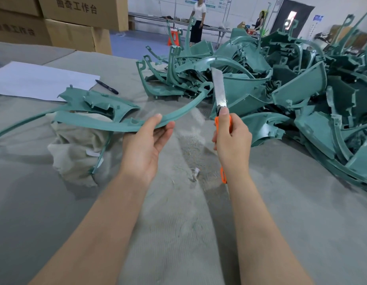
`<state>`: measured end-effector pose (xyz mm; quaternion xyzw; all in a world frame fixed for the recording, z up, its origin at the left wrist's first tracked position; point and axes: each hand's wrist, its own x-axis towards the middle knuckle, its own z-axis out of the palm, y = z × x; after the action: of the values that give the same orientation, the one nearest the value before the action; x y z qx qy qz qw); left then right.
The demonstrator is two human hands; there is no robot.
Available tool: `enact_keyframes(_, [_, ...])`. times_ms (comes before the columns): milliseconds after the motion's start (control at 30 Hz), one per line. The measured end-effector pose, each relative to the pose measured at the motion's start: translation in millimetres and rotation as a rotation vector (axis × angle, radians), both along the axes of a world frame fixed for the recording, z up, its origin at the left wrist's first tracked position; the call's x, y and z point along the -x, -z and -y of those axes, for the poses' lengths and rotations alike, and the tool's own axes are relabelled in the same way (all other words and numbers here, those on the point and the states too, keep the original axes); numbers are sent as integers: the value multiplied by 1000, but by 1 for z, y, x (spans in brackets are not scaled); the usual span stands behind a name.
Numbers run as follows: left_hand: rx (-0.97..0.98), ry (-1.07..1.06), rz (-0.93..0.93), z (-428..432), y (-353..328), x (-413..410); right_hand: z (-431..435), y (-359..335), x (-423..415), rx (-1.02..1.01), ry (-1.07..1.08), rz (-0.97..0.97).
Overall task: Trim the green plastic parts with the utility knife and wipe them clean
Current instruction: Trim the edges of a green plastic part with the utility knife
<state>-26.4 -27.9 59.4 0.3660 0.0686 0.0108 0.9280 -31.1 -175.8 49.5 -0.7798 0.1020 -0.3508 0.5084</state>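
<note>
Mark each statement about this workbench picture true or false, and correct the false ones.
1. The right hand holds the utility knife with its blade pointing up and away from the person. True.
2. The left hand is empty. False: it holds a long curved green part.
3. The pile of green parts lies to the person's right. True.
4. The pen lies on top of the pale cloth. False: it lies on the table beside the white paper, apart from the cloth.
5. The knife handle is blue. False: it is orange.
</note>
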Motion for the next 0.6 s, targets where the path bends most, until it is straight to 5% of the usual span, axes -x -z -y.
enact_keyframes(600, [-11,49,-5,-10,-9,3,-1,7,-4,-9,-170,-7])
